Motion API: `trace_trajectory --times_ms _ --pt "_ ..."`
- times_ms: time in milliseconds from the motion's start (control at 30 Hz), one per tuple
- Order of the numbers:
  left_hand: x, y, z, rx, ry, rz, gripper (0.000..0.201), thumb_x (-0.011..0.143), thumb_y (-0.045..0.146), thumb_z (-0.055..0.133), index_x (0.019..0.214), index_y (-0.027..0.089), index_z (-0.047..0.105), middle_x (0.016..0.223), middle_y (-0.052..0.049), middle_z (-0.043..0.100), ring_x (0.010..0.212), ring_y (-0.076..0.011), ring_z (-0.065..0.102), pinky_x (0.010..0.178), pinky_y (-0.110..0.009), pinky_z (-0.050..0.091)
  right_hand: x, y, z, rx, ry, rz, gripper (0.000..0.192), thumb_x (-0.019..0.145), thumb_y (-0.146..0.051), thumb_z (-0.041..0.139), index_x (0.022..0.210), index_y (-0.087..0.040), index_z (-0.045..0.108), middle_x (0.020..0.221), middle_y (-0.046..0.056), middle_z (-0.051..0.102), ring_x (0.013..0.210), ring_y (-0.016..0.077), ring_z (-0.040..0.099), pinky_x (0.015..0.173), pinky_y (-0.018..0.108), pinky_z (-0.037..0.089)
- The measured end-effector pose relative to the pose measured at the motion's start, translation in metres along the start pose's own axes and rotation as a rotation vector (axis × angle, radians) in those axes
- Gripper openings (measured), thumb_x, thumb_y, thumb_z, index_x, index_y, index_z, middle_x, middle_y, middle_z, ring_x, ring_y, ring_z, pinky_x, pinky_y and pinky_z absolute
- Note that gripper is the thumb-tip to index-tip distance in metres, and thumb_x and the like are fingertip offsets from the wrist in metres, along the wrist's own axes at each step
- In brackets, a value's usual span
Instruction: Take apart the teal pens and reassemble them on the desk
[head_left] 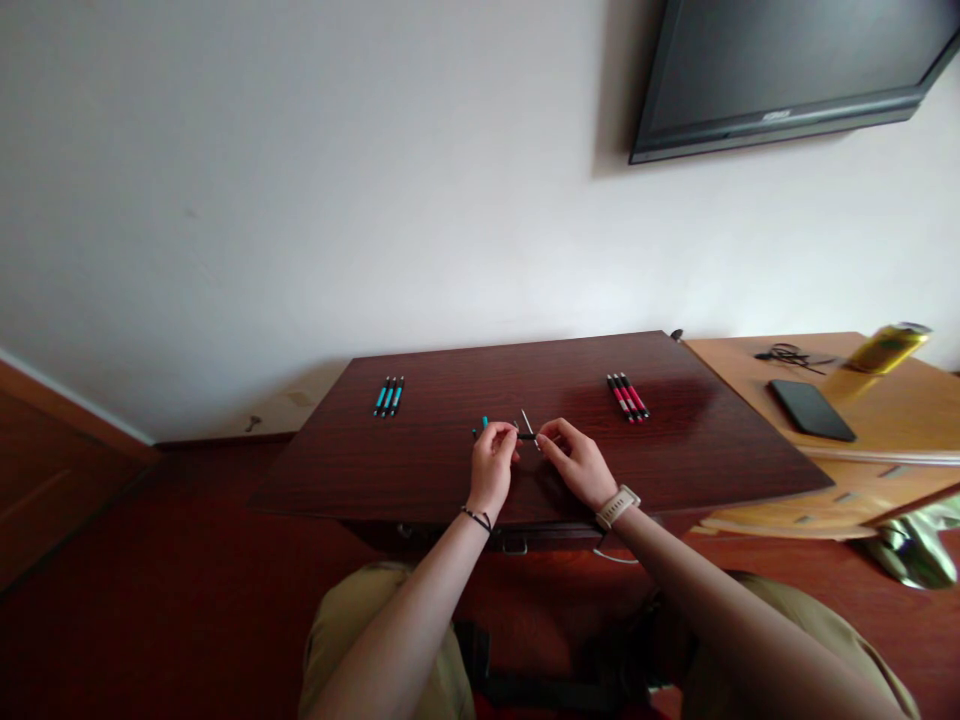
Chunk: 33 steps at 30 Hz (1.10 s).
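Observation:
My left hand [492, 466] and my right hand [579, 462] meet over the front middle of the dark table. Between their pinched fingertips runs a short black pen part [528, 436], one end in each hand. Just behind it lies a thin white pen refill [526, 420] on the tabletop. Small pieces, among them a turquoise pen part [484, 421], rest beside my left fingers, partly hidden by them. Turquoise pens [389, 397] lie in a row to the left. Pink pens [628, 397] lie side by side to the right.
The dark wooden table [450, 375] stands against a white wall. To its right, a lighter cabinet [750, 400] bears a phone [811, 409], a black cable [787, 354] and a yellow can [889, 348]. A television [795, 70] hangs above.

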<state>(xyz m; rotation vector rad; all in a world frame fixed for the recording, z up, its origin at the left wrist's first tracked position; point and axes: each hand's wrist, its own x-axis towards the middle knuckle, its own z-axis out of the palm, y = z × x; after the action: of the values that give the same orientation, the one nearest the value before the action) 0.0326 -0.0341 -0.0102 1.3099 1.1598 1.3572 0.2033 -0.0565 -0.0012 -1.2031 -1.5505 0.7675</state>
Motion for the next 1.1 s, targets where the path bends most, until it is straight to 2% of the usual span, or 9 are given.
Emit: trace_trajectory --times_ms 267,533,833,1100 --pt "-0.0008 -0.0017 0.0002 0.005 -0.011 0.008 0.029 0.091 0.047 0.067 0.097 0.019 0.067 0.083 -0.003 0.07 0.069 -0.0156 0.062 0.064 -0.027 0.049 0.0003 0.0043 0.0016 -0.052 -0.003 0.002 0.04 0.104 -0.052 0.051 0.08 -0.023 0.063 0.073 0.0 0.065 0.069 0.0183 0.06 0.067 0.029 0.043" --pt "0.0005 -0.0018 0.0004 0.009 0.001 -0.001 0.027 0.092 0.046 0.066 0.098 0.019 0.067 0.085 -0.003 0.07 0.067 -0.0146 0.06 0.062 -0.026 0.048 0.0005 0.0048 0.0026 -0.031 0.001 -0.015 0.028 0.101 -0.048 0.058 0.088 -0.024 0.063 0.085 0.002 0.069 0.078 0.0201 0.064 0.072 0.03 0.048" --pt "-0.0003 -0.0011 0.0015 0.009 -0.002 0.003 0.028 0.092 0.047 0.066 0.097 0.02 0.067 0.085 -0.003 0.069 0.068 -0.015 0.06 0.063 -0.026 0.048 0.0019 0.0081 0.0032 -0.082 -0.01 -0.043 0.043 0.106 -0.051 0.047 0.076 -0.024 0.06 0.079 0.003 0.064 0.074 0.0194 0.059 0.072 0.031 0.046" --pt "0.0002 -0.0017 0.0004 0.011 -0.008 -0.009 0.027 0.093 0.046 0.065 0.099 0.02 0.067 0.087 -0.003 0.07 0.066 -0.014 0.06 0.062 -0.026 0.047 0.0003 0.0073 0.0042 0.0 0.023 -0.002 0.027 0.102 -0.049 0.055 0.093 -0.024 0.063 0.088 0.003 0.07 0.078 0.021 0.066 0.073 0.031 0.05"
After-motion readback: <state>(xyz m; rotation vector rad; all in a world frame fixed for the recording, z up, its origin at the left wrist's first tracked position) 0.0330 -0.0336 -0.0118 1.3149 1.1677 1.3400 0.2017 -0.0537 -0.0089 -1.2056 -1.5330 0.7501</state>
